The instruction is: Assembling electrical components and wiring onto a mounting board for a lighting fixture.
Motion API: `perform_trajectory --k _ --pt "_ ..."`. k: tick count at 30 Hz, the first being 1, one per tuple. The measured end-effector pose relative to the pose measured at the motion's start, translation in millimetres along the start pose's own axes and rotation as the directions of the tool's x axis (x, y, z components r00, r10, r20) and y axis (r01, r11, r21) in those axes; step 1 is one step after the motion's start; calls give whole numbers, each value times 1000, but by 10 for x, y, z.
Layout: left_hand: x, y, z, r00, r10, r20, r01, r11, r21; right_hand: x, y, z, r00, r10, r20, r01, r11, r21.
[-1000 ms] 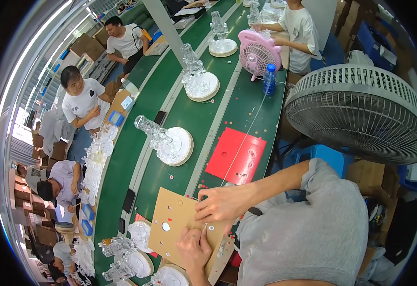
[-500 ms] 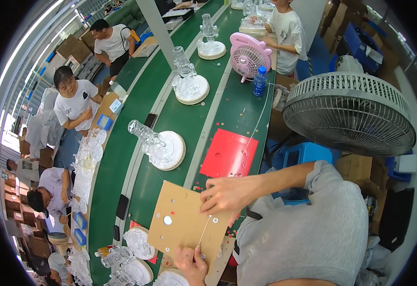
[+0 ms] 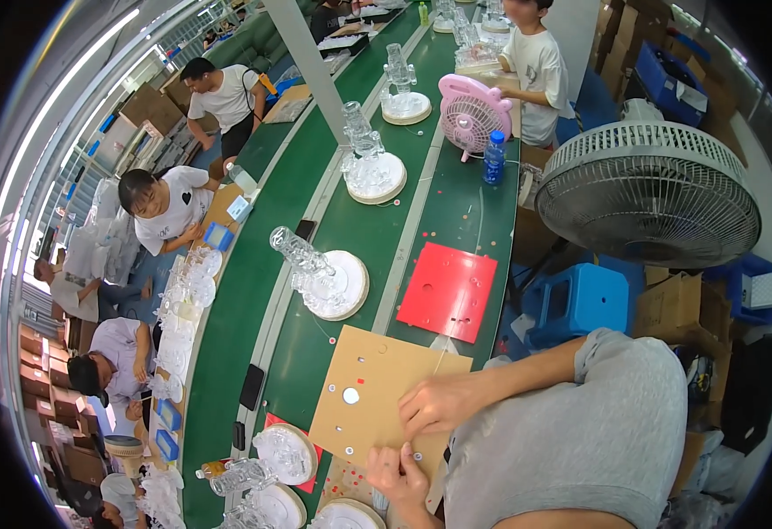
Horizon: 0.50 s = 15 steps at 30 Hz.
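Hands [image 3: 439,404] near edge of tan board [image 3: 377,366], bare green surface [image 3: 299,375] leftward

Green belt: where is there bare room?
Bare belt lies left of the black devices, toward the clear parts, and between the spaced white bases. Crowded: lower left of the brown punched board, where white bases and clear assemblies bunch.

Fluorescent tubes [image 3: 5,182] glow along the left; a white pillar [image 3: 305,63] rises by the green counter [image 3: 238,295]; cardboard boxes [image 3: 671,309] and a blue stool [image 3: 599,304] stand right.
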State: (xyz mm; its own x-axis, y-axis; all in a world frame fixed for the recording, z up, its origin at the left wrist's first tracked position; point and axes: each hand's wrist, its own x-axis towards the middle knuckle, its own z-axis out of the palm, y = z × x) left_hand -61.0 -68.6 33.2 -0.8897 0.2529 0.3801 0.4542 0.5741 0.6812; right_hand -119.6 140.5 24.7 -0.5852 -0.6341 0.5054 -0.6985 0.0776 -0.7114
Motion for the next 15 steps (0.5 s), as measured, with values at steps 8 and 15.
perform_trajectory --k 8,15 --pt "-280 -76 17 946 -165 -278 111 974 -199 149 -46 10 999 36 -27 -34 996 86" --pt "-343 55 74 691 -722 -14 400 399 -825 201 -91 -61 988 136 66 -143 982 121"
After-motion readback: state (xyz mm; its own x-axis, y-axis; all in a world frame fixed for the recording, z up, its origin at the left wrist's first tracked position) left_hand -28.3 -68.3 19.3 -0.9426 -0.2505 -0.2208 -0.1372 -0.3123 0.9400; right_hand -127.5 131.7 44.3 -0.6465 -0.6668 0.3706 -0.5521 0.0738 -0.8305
